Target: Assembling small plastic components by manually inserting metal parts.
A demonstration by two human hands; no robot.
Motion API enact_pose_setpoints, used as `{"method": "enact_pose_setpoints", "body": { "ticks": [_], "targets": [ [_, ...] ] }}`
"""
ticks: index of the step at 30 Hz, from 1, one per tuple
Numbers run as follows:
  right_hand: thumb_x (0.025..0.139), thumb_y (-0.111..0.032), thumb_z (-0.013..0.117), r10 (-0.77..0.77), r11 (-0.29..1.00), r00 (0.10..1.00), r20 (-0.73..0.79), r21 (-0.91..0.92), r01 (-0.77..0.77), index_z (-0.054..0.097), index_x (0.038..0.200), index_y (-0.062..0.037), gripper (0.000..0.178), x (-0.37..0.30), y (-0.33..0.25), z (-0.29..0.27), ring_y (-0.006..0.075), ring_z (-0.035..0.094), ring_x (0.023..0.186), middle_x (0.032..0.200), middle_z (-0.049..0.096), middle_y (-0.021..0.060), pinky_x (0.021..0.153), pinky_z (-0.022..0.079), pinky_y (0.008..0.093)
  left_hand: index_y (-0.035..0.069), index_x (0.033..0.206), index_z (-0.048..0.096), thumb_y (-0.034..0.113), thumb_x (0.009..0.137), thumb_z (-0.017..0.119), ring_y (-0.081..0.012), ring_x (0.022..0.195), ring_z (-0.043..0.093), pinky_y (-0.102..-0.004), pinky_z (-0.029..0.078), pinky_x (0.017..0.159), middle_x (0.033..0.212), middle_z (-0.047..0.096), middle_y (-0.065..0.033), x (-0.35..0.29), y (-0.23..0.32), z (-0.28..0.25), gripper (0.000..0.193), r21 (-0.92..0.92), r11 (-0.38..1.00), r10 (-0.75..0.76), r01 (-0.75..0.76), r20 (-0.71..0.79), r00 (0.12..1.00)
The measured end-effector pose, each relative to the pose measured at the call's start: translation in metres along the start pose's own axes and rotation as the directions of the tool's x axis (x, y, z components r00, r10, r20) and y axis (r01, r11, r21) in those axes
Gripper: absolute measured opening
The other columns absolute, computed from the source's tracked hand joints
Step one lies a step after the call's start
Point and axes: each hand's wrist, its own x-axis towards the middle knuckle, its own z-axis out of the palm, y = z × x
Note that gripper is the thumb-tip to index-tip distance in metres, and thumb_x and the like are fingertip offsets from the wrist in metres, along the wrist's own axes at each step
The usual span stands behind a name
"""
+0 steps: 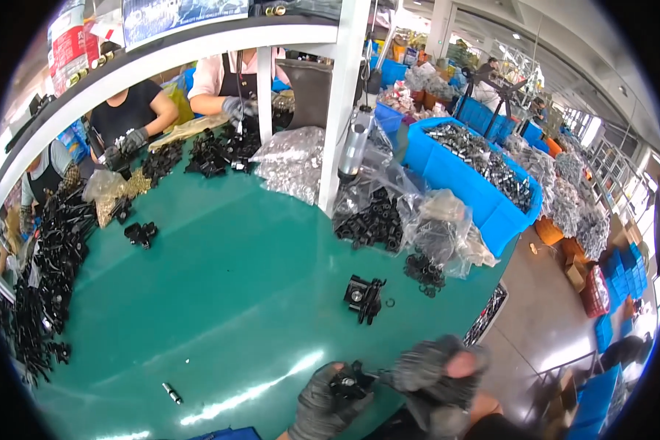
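My left hand [321,409], in a grey work glove, is closed round a small black part [350,383] at the front of the green table. Close beside it on the right is my right hand [441,378], also gloved and smeared by motion. Whether its fingers hold anything does not show. Farther back on the tabletop lies a black assembly with a round metal centre [363,297], and a small black ring [390,302] is next to it. To the left of my hands rests a short silver pin [171,393].
Black rings [424,273] and black parts [374,220] lie by clear bags at the right. A white frame post [345,110] rises from the table. Blue bin [484,213] holds metal pieces. Black parts [55,249] heap at left. Co-workers' gloved hands [238,108] are across.
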Motion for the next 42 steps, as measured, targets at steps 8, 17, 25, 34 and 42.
{"method": "enact_pose_setpoints", "body": {
  "ticks": [8, 17, 25, 34, 42],
  "targets": [
    [0.083, -0.021, 0.062, 0.204, -0.418, 0.974, 0.095, -0.892, 0.174, 0.067, 0.090, -0.0088, 0.015, 0.157, -0.020, -0.093, 0.0349, 0.062, 0.079, 0.092, 0.059, 0.0202, 0.070, 0.049, 0.0477, 0.007, 0.131, 0.041, 0.004, 0.072, 0.083, -0.0200, 0.109, 0.057, -0.0335, 0.049, 0.093, 0.122, 0.053, -0.0077, -0.016, 0.002, 0.012, 0.072, 0.662, 0.367, 0.585, -0.653, 0.382, 0.716],
    [0.082, -0.030, 0.062, 0.449, -0.620, 0.887, -0.105, -0.751, 0.225, 0.069, 0.104, -0.0114, 0.030, 0.201, 0.051, -0.139, 0.0377, 0.061, 0.099, 0.115, 0.057, 0.0226, 0.086, 0.050, 0.0475, 0.013, 0.133, 0.040, -0.010, 0.074, 0.076, -0.0171, 0.106, 0.059, -0.0346, 0.052, 0.092, 0.120, 0.053, -0.0055, -0.010, 0.003, 0.007, 0.073, 0.591, 0.528, 0.495, -0.610, 0.370, 0.787],
    [0.081, -0.031, 0.061, 0.411, -0.627, 0.911, -0.035, -0.737, 0.254, 0.070, 0.098, -0.0101, 0.028, 0.199, 0.062, -0.159, 0.0365, 0.063, 0.096, 0.109, 0.058, 0.0225, 0.083, 0.050, 0.0484, 0.012, 0.135, 0.039, -0.012, 0.076, 0.073, -0.0177, 0.108, 0.061, -0.0365, 0.052, 0.093, 0.115, 0.056, -0.0056, -0.015, 0.006, 0.015, 0.072, 0.486, 0.623, 0.471, -0.613, 0.394, 0.790],
    [0.083, -0.032, 0.062, 0.439, -0.601, 0.899, 0.003, -0.743, 0.296, 0.069, 0.105, -0.0105, 0.032, 0.191, 0.061, -0.161, 0.0369, 0.061, 0.099, 0.115, 0.057, 0.0206, 0.086, 0.050, 0.0481, 0.012, 0.134, 0.039, -0.016, 0.075, 0.072, -0.0192, 0.108, 0.061, -0.0388, 0.052, 0.093, 0.116, 0.056, -0.0057, -0.013, -0.001, 0.003, 0.073, 0.598, 0.505, 0.484, -0.622, 0.401, 0.778],
    [0.081, -0.026, 0.069, 0.313, -0.334, 0.923, 0.223, -0.884, 0.327, 0.071, 0.094, -0.0092, 0.022, 0.178, 0.025, -0.120, 0.0341, 0.061, 0.095, 0.103, 0.061, 0.0133, 0.082, 0.049, 0.0447, 0.015, 0.148, 0.029, -0.008, 0.073, 0.079, -0.0208, 0.112, 0.061, -0.0362, 0.052, 0.093, 0.127, 0.052, -0.0105, -0.017, 0.019, 0.019, 0.093, 0.592, 0.010, 0.555, -0.806, 0.667, 0.497]
  ]
}}
